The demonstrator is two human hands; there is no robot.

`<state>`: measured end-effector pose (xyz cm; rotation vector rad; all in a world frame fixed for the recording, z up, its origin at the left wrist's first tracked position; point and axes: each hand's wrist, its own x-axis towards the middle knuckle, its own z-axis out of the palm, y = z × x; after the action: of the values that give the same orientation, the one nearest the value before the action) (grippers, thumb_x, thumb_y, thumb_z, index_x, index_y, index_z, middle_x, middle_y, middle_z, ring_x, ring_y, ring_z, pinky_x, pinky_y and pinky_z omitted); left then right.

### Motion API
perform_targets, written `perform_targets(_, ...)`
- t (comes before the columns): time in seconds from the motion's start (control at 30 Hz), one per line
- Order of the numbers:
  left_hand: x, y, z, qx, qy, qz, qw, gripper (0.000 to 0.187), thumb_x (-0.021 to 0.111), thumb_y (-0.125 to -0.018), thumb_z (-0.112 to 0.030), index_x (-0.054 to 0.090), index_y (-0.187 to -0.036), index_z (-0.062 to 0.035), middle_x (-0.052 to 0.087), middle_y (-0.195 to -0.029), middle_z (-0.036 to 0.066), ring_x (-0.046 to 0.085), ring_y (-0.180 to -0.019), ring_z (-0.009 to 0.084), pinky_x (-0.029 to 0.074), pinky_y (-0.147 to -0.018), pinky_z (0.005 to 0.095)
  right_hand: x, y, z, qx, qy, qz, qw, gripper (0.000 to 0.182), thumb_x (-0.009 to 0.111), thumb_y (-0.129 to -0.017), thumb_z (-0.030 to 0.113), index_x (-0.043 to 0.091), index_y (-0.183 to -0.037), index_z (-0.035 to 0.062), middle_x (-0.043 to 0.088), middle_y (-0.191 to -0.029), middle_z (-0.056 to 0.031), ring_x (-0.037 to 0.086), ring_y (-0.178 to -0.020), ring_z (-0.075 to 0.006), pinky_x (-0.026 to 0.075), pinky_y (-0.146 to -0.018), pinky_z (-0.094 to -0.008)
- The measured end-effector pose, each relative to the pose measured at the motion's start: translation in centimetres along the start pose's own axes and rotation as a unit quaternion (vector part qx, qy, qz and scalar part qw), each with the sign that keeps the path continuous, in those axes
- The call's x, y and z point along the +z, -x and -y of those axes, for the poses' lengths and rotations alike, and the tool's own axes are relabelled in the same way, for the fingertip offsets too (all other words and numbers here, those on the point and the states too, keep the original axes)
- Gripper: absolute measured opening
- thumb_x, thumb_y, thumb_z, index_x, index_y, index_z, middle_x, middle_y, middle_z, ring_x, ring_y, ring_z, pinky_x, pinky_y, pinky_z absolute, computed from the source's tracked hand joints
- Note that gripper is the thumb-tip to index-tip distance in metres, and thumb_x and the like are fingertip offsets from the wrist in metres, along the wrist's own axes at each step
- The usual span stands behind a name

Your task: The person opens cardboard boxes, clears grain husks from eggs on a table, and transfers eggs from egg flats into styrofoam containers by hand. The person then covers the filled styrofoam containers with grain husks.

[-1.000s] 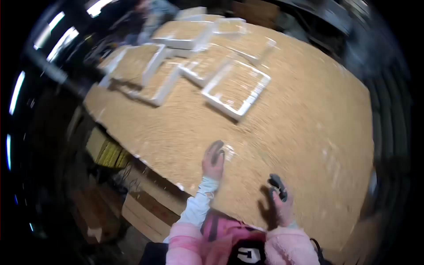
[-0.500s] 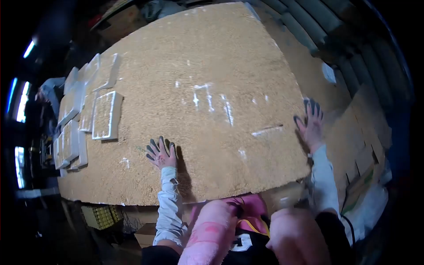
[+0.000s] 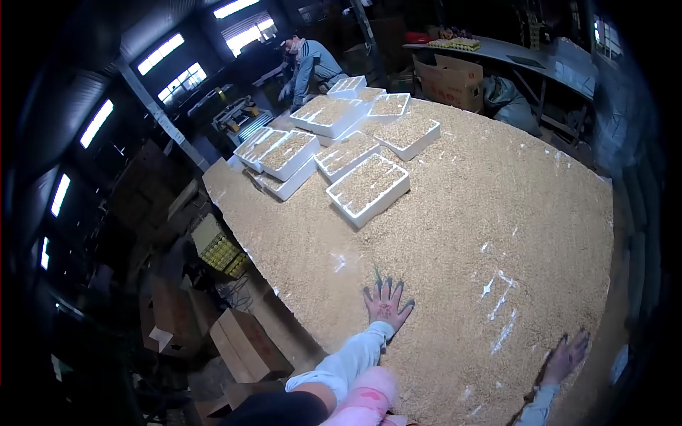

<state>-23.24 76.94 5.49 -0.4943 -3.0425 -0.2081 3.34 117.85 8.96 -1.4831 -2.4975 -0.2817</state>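
Note:
A broad layer of tan, grain-like material spreads out in front of me, with white streaks where it is thin. My left hand lies flat on it, fingers spread, in a glove with dark fingertips. Farther right, close to the layer's right edge, my right hand rests palm down with its fingers stretched out. Neither hand holds anything. The nearest white tray, filled with the same tan material, sits beyond my left hand. Several similar trays are grouped behind it, some stacked.
Behind the trays a person bends forward. Cardboard boxes and a stack of yellow trays stand below the layer's left edge. At the back are a large carton, a sack and a long table.
My view has swung left and up, bringing the trays, the person and the back of the room into fuller view. Both hands stay flat on the layer.

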Motion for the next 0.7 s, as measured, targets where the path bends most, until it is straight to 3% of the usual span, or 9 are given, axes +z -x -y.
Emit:
perform_targets(0.07,0.3,0.0,0.1,0.003,-0.017,0.008,1.000,0.069,0.045,-0.084,-0.061,0.037,-0.142,-0.0241,0.030,-0.148,0.011,0.020,-0.138,0.0362,0.002,-0.108,0.0646,2.1,-3.4,9.8,-0.117,-0.178,-0.011,0.977,0.055,0.047,-0.094,0.033,0.032,-0.143,0.0121,0.027,-0.149,-0.0168,0.025,-0.137,-0.0361,0.020,-0.112,-0.0472)
perform_targets(0.1,0.3,-0.1,0.2,0.004,-0.027,0.011,1.000,0.069,0.043,-0.084,-0.061,0.036,-0.142,-0.0250,0.029,-0.148,0.010,0.020,-0.138,0.0359,0.001,-0.108,0.0648,3.6,-4.5,14.4,-0.163,-0.226,0.013,0.960,0.063,0.058,-0.087,0.029,0.033,-0.143,0.0136,0.026,-0.150,-0.0148,0.026,-0.136,-0.0349,0.018,-0.111,-0.0520)
perform_targets(0.17,0.1,-0.2,0.2,0.004,-0.022,0.026,0.999,0.069,0.043,-0.085,-0.061,0.037,-0.142,-0.0239,0.028,-0.148,0.010,0.019,-0.139,0.0355,0.001,-0.108,0.0651,3.5,-6.2,21.4,-0.275,-0.176,0.076,0.942,0.063,0.056,-0.087,0.035,0.034,-0.142,0.0141,0.027,-0.150,-0.0151,0.025,-0.137,-0.0335,0.015,-0.112,-0.0517)
perform_targets(0.27,-0.4,-0.3,0.2,0.007,-0.032,0.031,0.999,0.069,0.044,-0.084,-0.061,0.039,-0.141,-0.0225,0.028,-0.148,0.010,0.020,-0.138,0.0357,0.002,-0.108,0.0655,6.3,-9.5,22.9,-0.304,-0.127,0.117,0.937,0.062,0.052,-0.088,0.041,0.035,-0.142,0.0145,0.028,-0.149,-0.0136,0.024,-0.137,-0.0323,0.013,-0.113,-0.0505)
perform_targets(0.33,-0.3,-0.5,0.3,0.003,-0.036,0.028,0.999,0.069,0.043,-0.084,-0.061,0.039,-0.141,-0.0225,0.028,-0.148,0.009,0.019,-0.138,0.0356,0.002,-0.108,0.0654,6.5,-11.3,19.5,-0.244,-0.063,0.121,0.960,0.061,0.048,-0.090,0.044,0.035,-0.142,0.0146,0.029,-0.149,-0.0112,0.023,-0.138,-0.0318,0.012,-0.114,-0.0502)
perform_targets(0.47,-0.8,-0.3,-0.1,-0.005,-0.022,0.035,0.999,0.069,0.045,-0.084,-0.061,0.039,-0.141,-0.0211,0.029,-0.148,0.011,0.020,-0.138,0.0361,0.002,-0.109,0.0632,4.6,-11.3,7.0,0.030,0.062,0.160,0.985,0.056,0.044,-0.093,0.040,0.035,-0.142,0.0149,0.029,-0.150,-0.0100,0.027,-0.136,-0.0333,0.020,-0.110,-0.0524)
perform_targets(0.57,0.5,-0.5,0.5,0.003,-0.014,-0.009,1.000,0.068,0.048,-0.084,-0.058,0.040,-0.140,-0.0201,0.032,-0.147,0.013,0.023,-0.137,0.0357,0.003,-0.110,0.0609,4.2,-6.2,-0.9,0.056,0.013,0.037,0.998,0.049,0.046,-0.094,0.033,0.041,-0.139,0.0141,0.035,-0.147,-0.0111,0.032,-0.134,-0.0321,0.027,-0.108,-0.0486)
perform_targets(0.63,0.5,-0.2,0.4,0.017,-0.030,-0.022,0.999,0.068,0.046,-0.086,-0.057,0.038,-0.142,-0.0203,0.032,-0.147,0.013,0.022,-0.138,0.0347,0.004,-0.110,0.0604,0.6,0.4,-4.3,-0.071,-0.111,0.011,0.991,0.041,0.051,-0.093,0.023,0.050,-0.132,0.0096,0.036,-0.146,-0.0127,0.037,-0.131,-0.0316,0.034,-0.105,-0.0412)
perform_targets(0.7,1.3,-0.3,0.0,0.019,-0.059,-0.017,0.998,0.068,0.043,-0.088,-0.057,0.033,-0.144,-0.0197,0.032,-0.149,0.013,0.022,-0.139,0.0334,0.004,-0.110,0.0608,-2.5,8.5,-6.9,0.044,-0.285,0.100,0.952,0.032,0.056,-0.088,0.015,0.059,-0.118,0.0046,0.049,-0.133,-0.0178,0.050,-0.116,-0.0345,0.041,-0.098,-0.0395)
